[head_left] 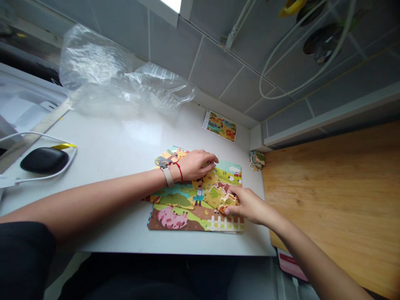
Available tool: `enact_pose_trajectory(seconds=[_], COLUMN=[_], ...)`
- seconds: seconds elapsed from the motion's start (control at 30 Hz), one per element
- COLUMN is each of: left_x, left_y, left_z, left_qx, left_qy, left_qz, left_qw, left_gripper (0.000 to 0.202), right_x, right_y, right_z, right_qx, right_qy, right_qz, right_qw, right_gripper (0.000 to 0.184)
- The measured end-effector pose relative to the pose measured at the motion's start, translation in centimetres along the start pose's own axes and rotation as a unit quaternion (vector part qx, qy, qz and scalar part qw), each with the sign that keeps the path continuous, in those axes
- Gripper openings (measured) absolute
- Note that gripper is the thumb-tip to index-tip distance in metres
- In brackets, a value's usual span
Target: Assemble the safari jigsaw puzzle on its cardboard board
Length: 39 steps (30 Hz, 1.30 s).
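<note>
A farm-picture jigsaw puzzle (173,218) lies on the white table, with a pink pig and a white fence along its near side. Across its middle rests a second, partly assembled section (178,200) with green bushes and blue water. My left hand (198,163), wearing a watch and a red string on the wrist, lies over the upper part with fingers bent and slightly apart; its palm side is hidden. At the puzzle's right side, my right hand (248,205) is closed on jigsaw pieces (227,201) between thumb and fingers. More joined pieces (170,156) show beyond my left wrist.
A printed picture card (220,126) lies near the wall, and a small pile of pieces (257,160) sits at the right corner. Clear plastic bags (125,79) fill the back left. A black oval object (44,160) and white cable lie left. A wooden board (331,191) adjoins right.
</note>
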<state>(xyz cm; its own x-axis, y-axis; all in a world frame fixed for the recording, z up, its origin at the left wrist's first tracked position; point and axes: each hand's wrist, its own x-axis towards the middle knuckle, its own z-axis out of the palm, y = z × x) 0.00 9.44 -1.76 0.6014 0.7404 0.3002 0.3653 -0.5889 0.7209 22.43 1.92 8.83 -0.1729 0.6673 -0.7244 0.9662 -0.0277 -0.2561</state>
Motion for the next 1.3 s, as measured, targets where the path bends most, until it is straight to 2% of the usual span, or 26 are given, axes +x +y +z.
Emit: enact_pose_trajectory(seconds=[0.1, 0.33, 0.47, 0.53, 0.7, 0.77, 0.9, 1.0, 1.07, 1.17, 1.3], left_x=[-0.1, -0.1, -0.1, -0.1, -0.1, -0.1, -0.3, -0.3, -0.4, -0.4, -0.6], left_y=[0.1, 0.4, 0.4, 0.3, 0.1, 0.2, 0.3, 0.2, 0.2, 0.3, 0.5], left_z=[-0.1, -0.6, -0.5, -0.4, -0.3, -0.5, -0.8, -0.7, -0.7, -0.9, -1.2], left_qx=[0.000, 0.015, 0.043, 0.042, 0.007, -0.013, -0.033, -0.053, -0.080, -0.122, -0.161], left_qy=[0.005, -0.046, -0.056, -0.054, -0.024, -0.025, -0.027, -0.020, -0.010, -0.001, 0.013], left_qz=[-0.001, 0.042, 0.047, 0.046, 0.004, -0.006, -0.010, -0.006, -0.002, 0.001, -0.007], left_qw=[1.000, 0.998, 0.996, 0.997, 1.000, 1.000, 0.999, 0.998, 0.997, 0.993, 0.987], left_gripper=[0.023, 0.027, 0.022, 0.022, 0.029, 0.034, 0.034, 0.035, 0.036, 0.037, 0.037], right_x=[0.5, 1.8, 1.7, 1.6, 2.8, 4.0, 5.8, 6.1, 5.8, 5.0, 4.5], right_y=[1.2, 2.7, 3.5, 3.7, 2.1, 1.1, -0.2, -0.4, -0.4, -0.3, -0.7], right_z=[-1.6, -4.6, -5.6, -5.9, -5.1, -4.4, -3.7, -3.7, -3.9, -4.0, -2.8], right_qx=[-0.010, -0.038, -0.136, -0.142, 0.001, 0.018, -0.020, -0.052, -0.053, 0.002, 0.157], right_qy=[0.014, 0.117, 0.131, 0.123, 0.083, 0.092, 0.116, 0.127, 0.118, 0.095, 0.048], right_qz=[0.008, 0.002, 0.076, 0.085, -0.052, -0.054, -0.044, -0.038, -0.042, -0.057, -0.079], right_qw=[1.000, 0.992, 0.979, 0.979, 0.995, 0.994, 0.992, 0.990, 0.991, 0.994, 0.983], right_gripper=[0.022, 0.024, 0.016, 0.016, 0.027, 0.030, 0.043, 0.047, 0.043, 0.036, 0.038])
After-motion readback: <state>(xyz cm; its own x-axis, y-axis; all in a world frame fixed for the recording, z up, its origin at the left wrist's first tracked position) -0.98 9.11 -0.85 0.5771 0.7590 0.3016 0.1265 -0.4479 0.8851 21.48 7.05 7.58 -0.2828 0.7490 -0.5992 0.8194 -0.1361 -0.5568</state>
